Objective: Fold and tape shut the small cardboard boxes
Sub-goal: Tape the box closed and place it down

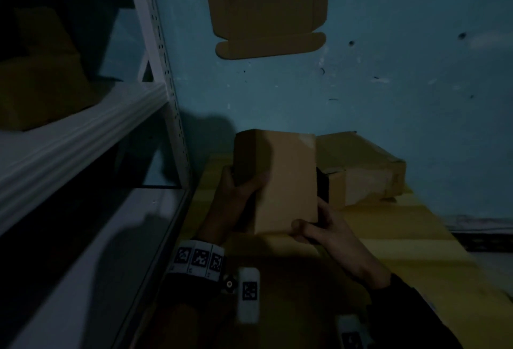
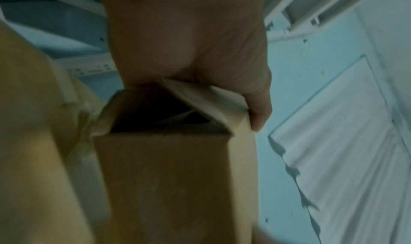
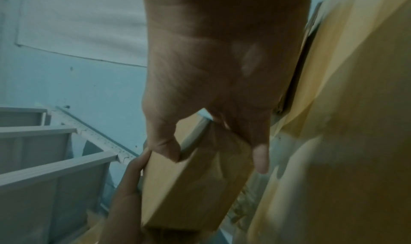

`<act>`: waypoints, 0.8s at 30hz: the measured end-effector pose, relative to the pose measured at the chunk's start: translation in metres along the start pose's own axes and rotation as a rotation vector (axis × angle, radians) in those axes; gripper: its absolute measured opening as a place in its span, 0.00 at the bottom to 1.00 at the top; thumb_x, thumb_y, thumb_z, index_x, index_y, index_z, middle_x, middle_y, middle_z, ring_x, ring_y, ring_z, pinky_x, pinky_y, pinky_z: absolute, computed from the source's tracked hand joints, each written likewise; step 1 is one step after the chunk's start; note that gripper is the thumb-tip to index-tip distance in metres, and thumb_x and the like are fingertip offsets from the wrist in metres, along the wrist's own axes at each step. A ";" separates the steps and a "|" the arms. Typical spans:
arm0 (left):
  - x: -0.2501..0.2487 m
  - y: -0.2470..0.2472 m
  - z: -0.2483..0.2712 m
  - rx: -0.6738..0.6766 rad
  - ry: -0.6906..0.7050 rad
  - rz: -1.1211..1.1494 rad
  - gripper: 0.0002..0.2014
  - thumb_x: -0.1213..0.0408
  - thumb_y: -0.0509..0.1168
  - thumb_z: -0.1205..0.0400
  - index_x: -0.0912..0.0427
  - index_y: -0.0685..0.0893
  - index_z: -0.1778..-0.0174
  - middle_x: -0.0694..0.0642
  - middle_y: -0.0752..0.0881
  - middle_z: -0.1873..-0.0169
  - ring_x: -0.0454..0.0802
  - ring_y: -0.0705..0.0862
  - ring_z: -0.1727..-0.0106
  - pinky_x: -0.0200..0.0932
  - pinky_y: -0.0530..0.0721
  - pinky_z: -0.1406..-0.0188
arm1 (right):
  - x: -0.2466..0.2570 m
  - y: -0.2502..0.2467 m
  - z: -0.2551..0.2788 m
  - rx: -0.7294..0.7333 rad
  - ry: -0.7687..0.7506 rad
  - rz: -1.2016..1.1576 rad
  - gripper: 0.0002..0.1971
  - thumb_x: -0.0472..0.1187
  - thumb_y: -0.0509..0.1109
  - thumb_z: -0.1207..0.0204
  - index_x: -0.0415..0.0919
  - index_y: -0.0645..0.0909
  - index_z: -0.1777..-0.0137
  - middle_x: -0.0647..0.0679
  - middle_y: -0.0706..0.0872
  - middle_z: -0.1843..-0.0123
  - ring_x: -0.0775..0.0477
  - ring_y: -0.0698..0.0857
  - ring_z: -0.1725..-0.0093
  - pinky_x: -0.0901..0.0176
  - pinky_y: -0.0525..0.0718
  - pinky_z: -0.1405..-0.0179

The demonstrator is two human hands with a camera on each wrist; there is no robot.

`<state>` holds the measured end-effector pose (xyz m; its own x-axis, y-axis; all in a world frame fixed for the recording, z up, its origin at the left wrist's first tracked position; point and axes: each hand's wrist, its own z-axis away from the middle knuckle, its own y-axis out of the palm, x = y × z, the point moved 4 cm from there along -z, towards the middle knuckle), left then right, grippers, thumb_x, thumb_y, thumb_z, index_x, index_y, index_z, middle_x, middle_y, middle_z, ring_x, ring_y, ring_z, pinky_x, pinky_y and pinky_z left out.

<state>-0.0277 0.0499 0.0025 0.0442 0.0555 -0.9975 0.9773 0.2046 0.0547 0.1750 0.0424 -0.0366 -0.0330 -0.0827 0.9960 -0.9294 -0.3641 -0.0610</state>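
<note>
A: Where's the box rn?

B: The small brown rectangular cardboard box [image 1: 280,182] is held up between both hands, above the yellowish cardboard-covered work surface [image 1: 402,240], just in front of the bigger, battered brown cardboard carton [image 1: 369,171] by the blue painted wall [image 1: 388,85].

A: Left hand?

B: Left hand [image 1: 236,196] grips the box's left side, thumb on the dark side face, fingers curled round it. Left wrist view: the end nearest that hand [image 2: 189,42] is open w/ one flap [image 2: 206,100] bent inward and dark inside. It wears a band of black-and-white square markers [image 1: 198,260] at the wrist.

A: Right?

B: Right hand [image 1: 324,226] holds the near right corner, thumb on the pale front face, fingers wrapped behind. Right wrist view shows the same: thumb and fingers of that hand [image 3: 213,89] pinching the box [image 3: 189,186] edge, w/ the left hand's fingers [image 3: 131,174] on the opposite side.

A: Box taped?

B: Can't tell, too dim. A pale glossy patch sits at the top right corner, could be tape.

A: Anything else round the carton?

B: Left of it, the white metal slotted shelving rack [image 1: 155,51] w/ dark brown boxes [image 1: 41,71] on a shelf. Above it on the wall, a flat unfolded brown cardboard sheet [image 1: 266,7].
</note>
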 end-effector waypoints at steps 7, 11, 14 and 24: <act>0.010 0.016 0.003 -0.010 0.034 0.025 0.46 0.38 0.81 0.40 0.47 0.72 0.27 0.51 0.85 0.39 0.52 0.86 0.43 0.49 0.85 0.52 | 0.003 -0.010 0.004 -0.142 -0.048 0.100 0.26 0.37 0.78 0.22 0.47 0.77 0.26 0.59 0.89 0.40 0.66 0.89 0.45 0.72 0.86 0.51; 0.011 0.018 0.004 -0.026 0.051 0.056 0.42 0.43 0.80 0.35 0.46 0.70 0.27 0.51 0.84 0.37 0.50 0.86 0.42 0.46 0.84 0.53 | 0.004 -0.012 0.001 -0.125 -0.058 0.122 0.27 0.34 0.79 0.24 0.46 0.78 0.26 0.58 0.89 0.39 0.67 0.88 0.46 0.74 0.85 0.53; 0.013 0.022 0.003 -0.027 0.078 0.040 0.39 0.41 0.82 0.37 0.41 0.73 0.32 0.48 0.85 0.39 0.49 0.86 0.42 0.48 0.86 0.49 | 0.002 -0.011 0.000 -0.145 -0.062 0.140 0.26 0.34 0.80 0.25 0.47 0.79 0.29 0.57 0.89 0.40 0.66 0.88 0.46 0.73 0.85 0.53; 0.012 0.031 0.000 -0.036 0.150 0.004 0.35 0.39 0.77 0.42 0.35 0.71 0.40 0.44 0.84 0.43 0.47 0.86 0.43 0.53 0.87 0.46 | -0.004 -0.011 -0.001 -0.148 -0.080 0.076 0.22 0.34 0.75 0.20 0.49 0.77 0.29 0.56 0.88 0.38 0.55 0.87 0.37 0.67 0.87 0.47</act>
<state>0.0030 0.0564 -0.0077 0.0142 0.2015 -0.9794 0.9689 0.2391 0.0633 0.1850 0.0474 -0.0395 -0.0810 -0.1803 0.9803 -0.9694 -0.2143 -0.1195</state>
